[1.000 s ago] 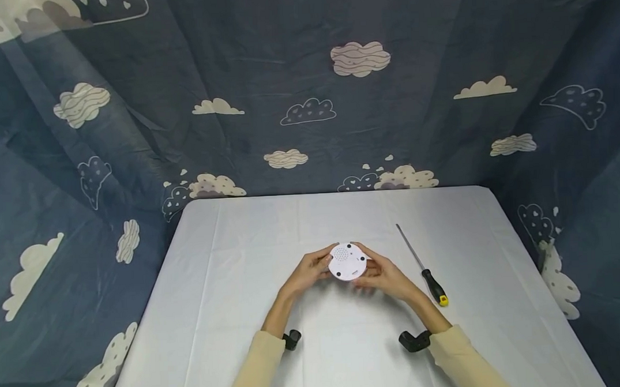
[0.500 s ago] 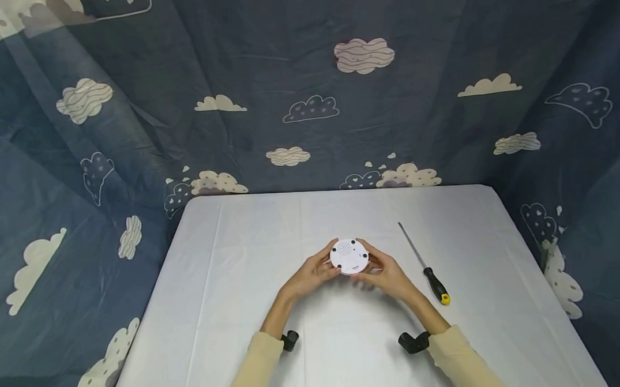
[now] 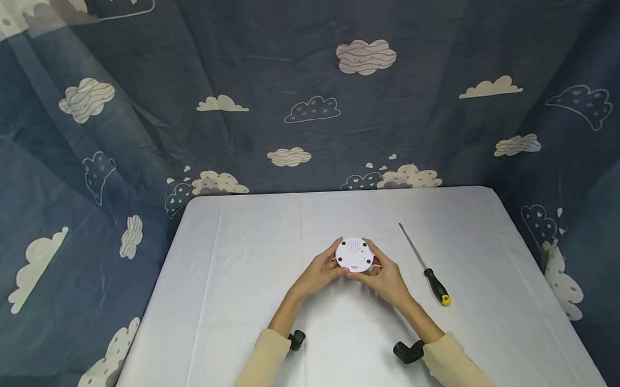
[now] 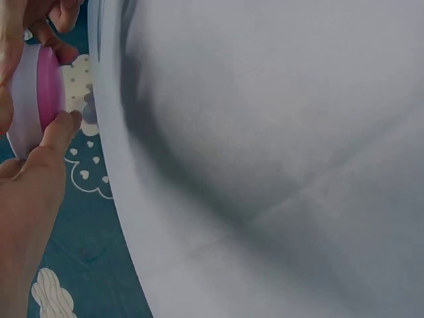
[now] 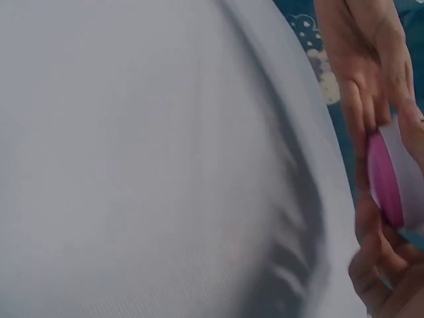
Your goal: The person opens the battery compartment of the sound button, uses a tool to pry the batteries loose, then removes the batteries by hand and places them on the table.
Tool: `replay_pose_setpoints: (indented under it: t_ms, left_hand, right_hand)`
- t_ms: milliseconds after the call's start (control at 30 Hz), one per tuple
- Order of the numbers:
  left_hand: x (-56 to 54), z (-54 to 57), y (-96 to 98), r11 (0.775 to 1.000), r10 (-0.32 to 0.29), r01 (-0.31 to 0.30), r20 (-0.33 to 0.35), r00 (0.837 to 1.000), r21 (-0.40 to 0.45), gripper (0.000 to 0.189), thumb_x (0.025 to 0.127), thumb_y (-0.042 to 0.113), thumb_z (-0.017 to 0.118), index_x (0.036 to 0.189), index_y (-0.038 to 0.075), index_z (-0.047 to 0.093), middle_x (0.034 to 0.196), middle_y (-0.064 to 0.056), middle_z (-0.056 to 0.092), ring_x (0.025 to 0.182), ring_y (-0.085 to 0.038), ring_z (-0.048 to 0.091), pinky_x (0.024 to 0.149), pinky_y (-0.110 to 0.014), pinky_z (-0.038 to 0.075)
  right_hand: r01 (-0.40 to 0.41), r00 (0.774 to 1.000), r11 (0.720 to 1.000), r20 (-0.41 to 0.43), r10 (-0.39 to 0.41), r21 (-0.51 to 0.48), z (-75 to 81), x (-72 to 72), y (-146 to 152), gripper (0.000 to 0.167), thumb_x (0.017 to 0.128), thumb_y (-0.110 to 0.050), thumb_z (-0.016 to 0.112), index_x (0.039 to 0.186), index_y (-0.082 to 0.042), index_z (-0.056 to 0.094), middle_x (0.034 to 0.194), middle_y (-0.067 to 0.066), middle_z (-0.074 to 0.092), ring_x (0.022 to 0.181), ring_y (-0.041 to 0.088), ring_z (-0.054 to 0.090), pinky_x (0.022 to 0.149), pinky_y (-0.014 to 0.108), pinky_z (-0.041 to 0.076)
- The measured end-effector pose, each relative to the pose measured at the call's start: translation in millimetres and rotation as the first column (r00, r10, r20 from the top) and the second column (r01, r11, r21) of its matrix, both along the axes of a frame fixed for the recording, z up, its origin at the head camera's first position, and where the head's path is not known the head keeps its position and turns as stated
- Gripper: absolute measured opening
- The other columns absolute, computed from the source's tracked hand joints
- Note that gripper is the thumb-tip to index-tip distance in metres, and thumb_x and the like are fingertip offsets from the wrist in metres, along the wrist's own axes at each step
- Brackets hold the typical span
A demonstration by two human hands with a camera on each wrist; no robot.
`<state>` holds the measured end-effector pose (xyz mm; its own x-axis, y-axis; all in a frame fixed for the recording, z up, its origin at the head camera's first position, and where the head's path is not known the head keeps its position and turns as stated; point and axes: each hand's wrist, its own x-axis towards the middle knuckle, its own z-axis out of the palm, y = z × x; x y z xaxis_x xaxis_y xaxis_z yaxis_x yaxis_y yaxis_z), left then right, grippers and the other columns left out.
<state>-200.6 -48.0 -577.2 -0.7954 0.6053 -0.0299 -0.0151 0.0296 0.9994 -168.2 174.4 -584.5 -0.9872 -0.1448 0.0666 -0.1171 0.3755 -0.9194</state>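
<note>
A round device (image 3: pixel 354 255), white with a pink far side, is held up above the table between both hands. Its white face is turned toward the head camera and shows a patch of small holes and several black dots near the rim. My left hand (image 3: pixel 321 272) grips its left edge, fingers at the top and thumb at the lower rim. Opposite, my right hand (image 3: pixel 388 276) holds the right edge in the same way. The pink side (image 4: pixel 50 89) shows in the left wrist view, with fingertips against it. Its front is hidden from the head camera.
Right of the hands lies a screwdriver (image 3: pixel 424 266) with a black and yellow handle, its tip pointing away. A white cloth covers the table (image 3: pixel 239 237). Behind hangs a dark blue curtain (image 3: pixel 263 63) with a cloud print.
Both hands have shifted slightly to the right with the round device. It has turned clockwise, its patch of holes now at the top middle. The screwdriver lies as before.
</note>
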Motion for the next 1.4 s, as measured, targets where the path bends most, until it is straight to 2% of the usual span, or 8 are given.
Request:
replay_pose_setpoints:
  t_ms: [167, 300, 400, 600, 833, 933, 1233, 1400]
  left_hand:
    - [2.5, -4.8, -1.9, 0.999, 0.032, -0.032, 0.046, 0.998, -0.01, 0.083, 0.098, -0.004, 0.066, 0.166, 0.009, 0.02, 0.166, -0.022, 0.034, 0.147, -0.034, 0.047, 0.112, -0.024, 0.052]
    - [2.7, -10.8, -3.0, 0.998, 0.039, -0.038, 0.027, 0.999, -0.052, 0.087, 0.096, -0.003, 0.068, 0.166, 0.009, 0.019, 0.163, -0.024, 0.039, 0.144, -0.036, 0.051, 0.113, -0.026, 0.052]
    - [4.3, -15.8, -3.0, 0.99, 0.067, -0.069, -0.02, 0.998, -0.127, 0.088, 0.095, 0.003, 0.072, 0.165, 0.006, 0.019, 0.163, -0.024, 0.039, 0.145, -0.035, 0.05, 0.115, -0.027, 0.05]
    - [7.8, -20.2, -0.4, 0.966, 0.135, -0.148, -0.076, 0.988, -0.213, 0.091, 0.091, 0.009, 0.077, 0.162, -0.002, 0.022, 0.166, -0.024, 0.032, 0.152, -0.034, 0.04, 0.123, -0.033, 0.04]
    - [8.4, -21.3, 1.6, 0.949, 0.154, -0.184, -0.133, 0.979, -0.256, 0.097, 0.088, 0.013, 0.081, 0.162, -0.003, 0.021, 0.167, -0.024, 0.03, 0.153, -0.033, 0.037, 0.126, -0.037, 0.037]
    - [8.2, -21.5, 1.9, 0.943, 0.163, -0.197, -0.143, 0.976, -0.267, 0.097, 0.088, 0.013, 0.082, 0.162, -0.002, 0.022, 0.166, -0.024, 0.031, 0.153, -0.033, 0.038, 0.125, -0.036, 0.037]
    - [8.3, -21.3, 3.1, 0.944, 0.166, -0.198, -0.139, 0.976, -0.265, 0.095, 0.089, 0.011, 0.081, 0.164, 0.002, 0.023, 0.166, -0.023, 0.032, 0.152, -0.032, 0.039, 0.123, -0.034, 0.04]
    - [7.4, -23.5, 2.7, 0.944, 0.169, -0.201, -0.136, 0.976, -0.262, 0.095, 0.09, 0.013, 0.08, 0.164, 0.003, 0.022, 0.168, -0.021, 0.031, 0.153, -0.03, 0.038, 0.124, -0.033, 0.039]
  right_hand:
    - [-0.084, 0.996, 0.994, -0.002, 0.085, 0.07, 1.6, -0.6, 12.9, 0.092, 0.082, -0.017, 0.089, 0.159, -0.008, 0.04, 0.108, 0.021, 0.067, 0.061, 0.013, 0.055, 0.046, 0.02, 0.047]
    - [-0.127, 0.991, 0.986, -0.038, 0.132, 0.108, -3.3, -6.1, 15.6, 0.088, 0.08, -0.015, 0.09, 0.155, -0.002, 0.045, 0.095, 0.02, 0.064, 0.063, 0.014, 0.053, 0.047, 0.018, 0.046]
    - [-0.147, 0.986, 0.98, -0.062, 0.156, 0.133, -9.9, -8.8, 14.2, 0.089, 0.079, -0.018, 0.091, 0.154, -0.002, 0.046, 0.091, 0.019, 0.063, 0.062, 0.012, 0.05, 0.048, 0.018, 0.044]
    - [-0.143, 0.984, 0.963, -0.073, 0.164, 0.228, -18.8, -13.1, 12.0, 0.089, 0.079, -0.026, 0.091, 0.153, -0.003, 0.049, 0.099, 0.011, 0.064, 0.067, 0.008, 0.046, 0.054, 0.019, 0.041]
    - [-0.143, 0.989, 0.939, 0.008, 0.148, 0.312, -16.9, -15.6, 9.0, 0.092, 0.082, -0.033, 0.088, 0.157, -0.006, 0.043, 0.098, 0.01, 0.061, 0.073, 0.012, 0.046, 0.06, 0.018, 0.04]
    - [-0.149, 0.988, 0.925, 0.014, 0.154, 0.349, -15.6, -16.3, 7.9, 0.094, 0.083, -0.036, 0.088, 0.159, -0.006, 0.041, 0.098, 0.011, 0.06, 0.074, 0.012, 0.046, 0.061, 0.019, 0.039]
    - [-0.139, 0.986, 0.919, -0.031, 0.161, 0.368, -12.6, -17.7, 7.8, 0.091, 0.082, -0.036, 0.088, 0.156, -0.008, 0.045, 0.098, 0.011, 0.059, 0.073, 0.012, 0.047, 0.059, 0.017, 0.038]
    - [-0.139, 0.984, 0.921, -0.049, 0.168, 0.365, -11.7, -16.8, 8.7, 0.086, 0.085, -0.033, 0.086, 0.156, -0.007, 0.045, 0.102, 0.01, 0.06, 0.076, 0.015, 0.05, 0.061, 0.017, 0.04]
